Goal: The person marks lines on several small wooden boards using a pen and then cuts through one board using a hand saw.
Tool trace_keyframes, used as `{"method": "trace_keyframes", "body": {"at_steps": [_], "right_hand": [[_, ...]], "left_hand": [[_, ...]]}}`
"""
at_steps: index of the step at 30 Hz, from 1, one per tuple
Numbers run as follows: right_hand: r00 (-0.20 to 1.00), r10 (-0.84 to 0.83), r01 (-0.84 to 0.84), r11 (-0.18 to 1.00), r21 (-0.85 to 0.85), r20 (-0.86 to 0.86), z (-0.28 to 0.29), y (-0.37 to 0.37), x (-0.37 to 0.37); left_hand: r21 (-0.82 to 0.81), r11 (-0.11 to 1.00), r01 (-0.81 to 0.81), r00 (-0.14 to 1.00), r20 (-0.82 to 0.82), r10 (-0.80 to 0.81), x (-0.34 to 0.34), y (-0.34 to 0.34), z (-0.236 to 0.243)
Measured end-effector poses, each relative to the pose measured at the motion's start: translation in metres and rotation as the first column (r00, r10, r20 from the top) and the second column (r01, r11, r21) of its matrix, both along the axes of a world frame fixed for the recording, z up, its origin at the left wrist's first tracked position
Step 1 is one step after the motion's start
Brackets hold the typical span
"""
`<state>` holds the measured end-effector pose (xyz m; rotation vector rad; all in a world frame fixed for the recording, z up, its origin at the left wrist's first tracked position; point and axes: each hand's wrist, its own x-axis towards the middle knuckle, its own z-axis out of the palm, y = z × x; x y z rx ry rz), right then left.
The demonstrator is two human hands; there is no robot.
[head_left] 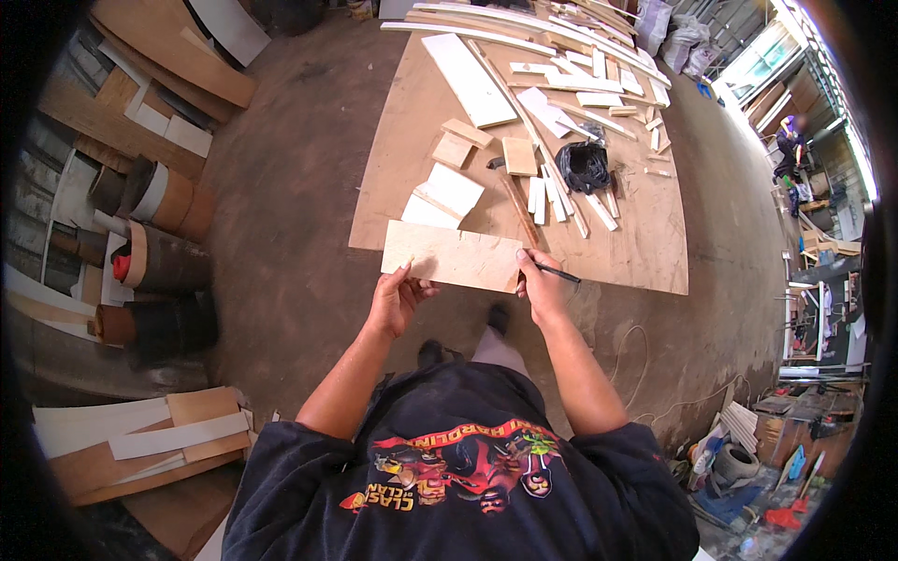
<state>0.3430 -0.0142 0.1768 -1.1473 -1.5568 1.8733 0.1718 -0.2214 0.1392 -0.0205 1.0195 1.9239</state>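
Shirt: dark, with a colourful print, the wearer's own shirt (449,514) nearest of all.
Left hand: the left hand (398,301) grips the board (454,257) at its near edge toward the left end, thumb on top, fingers curled underneath.
Right hand: the right hand (543,290) is closed on the board's right end, with a black pen (558,272) also held in it, pointing out to the right.
Board: pale, flat and oblong, it spans the two hands and overlaps the near edge of the table (645,234) in view; whether it touches the tabletop I cannot tell.
White panel: just past the board, a white panel (444,194) lies toward the table's left edge.
Hammer: a hammer (520,208) lies right of that panel, handle toward the near edge.
Blocks: three pale wood blocks (520,157) sit beyond the panel and beside the hammer's head.
Bag: a black plastic bag (582,166) stands right of the blocks, among scattered strips (599,98).
Long white board: the long white board (468,79) lies farther off, near the left edge.
Far edge: long pale slats (468,35) lie there, jutting past the far left corner.
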Motion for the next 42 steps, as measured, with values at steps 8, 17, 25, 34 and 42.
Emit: {"method": "trace_keyframes", "body": {"at_steps": [8, 17, 25, 34, 42], "right_hand": [[0.997, 0.034, -0.033, 0.999, 0.019, -0.073, -0.014, 0.071, 0.019], [0.978, 0.149, -0.099, 0.948, 0.304, -0.147, 0.019, 0.177, 0.024], [0.883, 0.469, 0.009, -0.016, 1.000, 0.000, 0.030, 0.218, 0.018], [0.750, 0.647, -0.155, 0.374, 0.915, -0.137, 0.063, 0.220, 0.007], [0.711, 0.700, -0.067, -0.027, 0.997, 0.067, 0.125, 0.246, -0.073]], "left_hand": [[0.076, 0.992, -0.103, 0.969, 0.232, 0.082, 0.021, 0.072, -0.012], [0.025, 1.000, -0.013, 0.995, 0.095, 0.011, 0.020, 0.161, -0.017], [0.173, 0.985, -0.029, 0.980, 0.200, -0.006, 0.066, 0.258, 0.069], [0.036, 0.983, -0.177, 0.975, -0.126, 0.180, 0.068, 0.255, 0.078], [-0.191, 0.879, 0.437, 0.788, -0.390, -0.477, 0.013, 0.223, 0.115]]}}
